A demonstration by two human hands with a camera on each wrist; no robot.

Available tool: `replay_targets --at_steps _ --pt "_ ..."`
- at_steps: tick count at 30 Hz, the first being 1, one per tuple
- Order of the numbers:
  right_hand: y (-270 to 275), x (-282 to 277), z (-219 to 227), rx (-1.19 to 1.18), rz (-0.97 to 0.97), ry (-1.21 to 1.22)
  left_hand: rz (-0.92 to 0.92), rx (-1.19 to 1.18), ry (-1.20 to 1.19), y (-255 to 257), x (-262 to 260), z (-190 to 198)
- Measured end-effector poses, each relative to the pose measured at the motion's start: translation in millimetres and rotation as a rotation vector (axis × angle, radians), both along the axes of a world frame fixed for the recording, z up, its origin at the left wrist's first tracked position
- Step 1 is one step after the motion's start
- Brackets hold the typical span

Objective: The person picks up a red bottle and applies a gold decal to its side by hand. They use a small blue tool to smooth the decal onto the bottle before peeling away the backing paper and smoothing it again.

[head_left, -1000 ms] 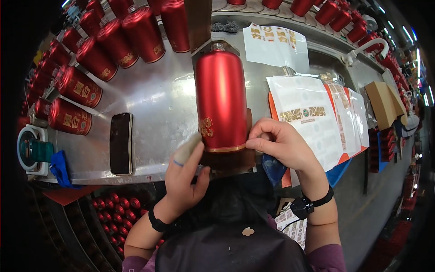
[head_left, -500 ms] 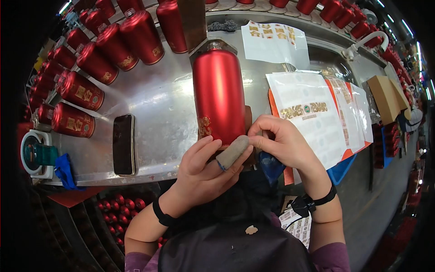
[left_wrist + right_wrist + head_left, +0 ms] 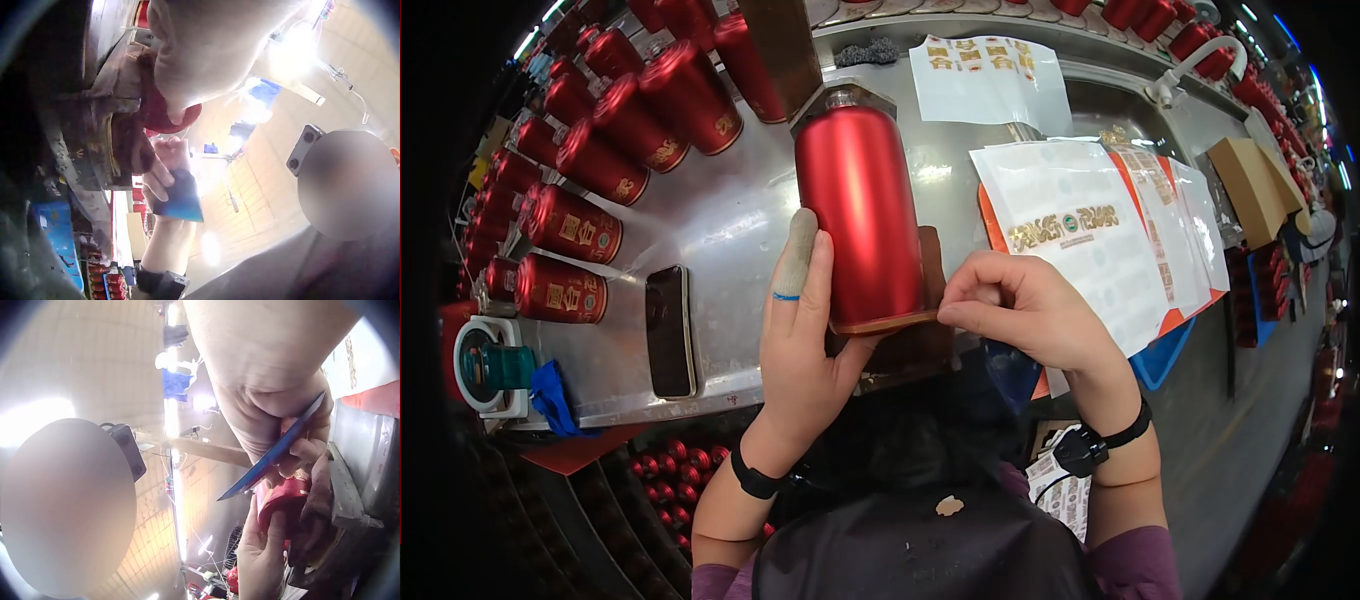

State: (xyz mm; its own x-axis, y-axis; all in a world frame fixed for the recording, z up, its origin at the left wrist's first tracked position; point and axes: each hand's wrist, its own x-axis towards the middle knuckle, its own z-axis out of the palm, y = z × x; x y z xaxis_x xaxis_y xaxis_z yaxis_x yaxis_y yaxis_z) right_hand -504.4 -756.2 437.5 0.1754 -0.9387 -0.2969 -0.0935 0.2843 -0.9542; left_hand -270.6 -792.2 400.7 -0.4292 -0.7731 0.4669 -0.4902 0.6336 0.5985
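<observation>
A glossy red bottle (image 3: 860, 210) lies on its side with its clear neck pointing away from me, against a brown rest (image 3: 930, 260). My left hand (image 3: 800, 350) holds its left side, fingers lengthwise along it and thumb at the base; a grey cot (image 3: 795, 255) with a blue edge covers one finger. At the base's right edge, the fingertips of my right hand (image 3: 1040, 310) come together. Its curled fingers also hold a blue flat scraper (image 3: 275, 453), which shows below that hand in the left wrist view too (image 3: 181, 197). No gold print shows on the bottle's upper side.
Several red bottles (image 3: 570, 225) with gold print stand at the left. A phone (image 3: 671, 330) lies on the metal table beside a tape dispenser (image 3: 495, 368). Right of the bottle are sticker sheets (image 3: 1070, 260), another sheet behind (image 3: 990, 85), and a sink with a white faucet (image 3: 1165, 92).
The left hand reached across to the right fingertips, then moved back to the bottle's left side. The bottle has turned, so its gold pattern no longer shows. The right hand stays by the base.
</observation>
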Motion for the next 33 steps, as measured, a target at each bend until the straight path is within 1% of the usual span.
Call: replay_targets --at_steps 3,5,17,21,23,26,29,33 --pt "-0.7 -0.2 3.5 0.027 0.013 0.011 0.015 -0.006 0.027 1.9 1.8 -2.2" --pt "-2.2 -0.4 5.7 0.075 0.038 0.052 0.015 0.038 0.028 3.6 3.4 -4.2" --pt "-8.1 7.9 4.5 0.069 0.063 0.127 0.020 0.080 0.134 3.2 5.3 -14.8" --pt "-7.6 8.9 5.4 0.076 0.065 0.123 0.010 0.120 0.121 5.0 7.9 -14.4" --pt "-6.0 9.5 4.0 -0.018 0.033 0.119 0.006 0.124 0.116 4.7 8.6 -14.8" --pt "-3.9 9.3 5.9 -0.035 0.029 0.109 0.011 0.107 0.116 4.1 8.1 -14.5" --pt "-5.6 8.1 11.3 0.021 0.063 0.167 0.013 0.135 0.143 5.5 8.1 -16.1" --pt "-7.8 10.1 6.5 0.034 0.054 0.163 0.011 0.130 0.143 5.8 8.5 -16.4"
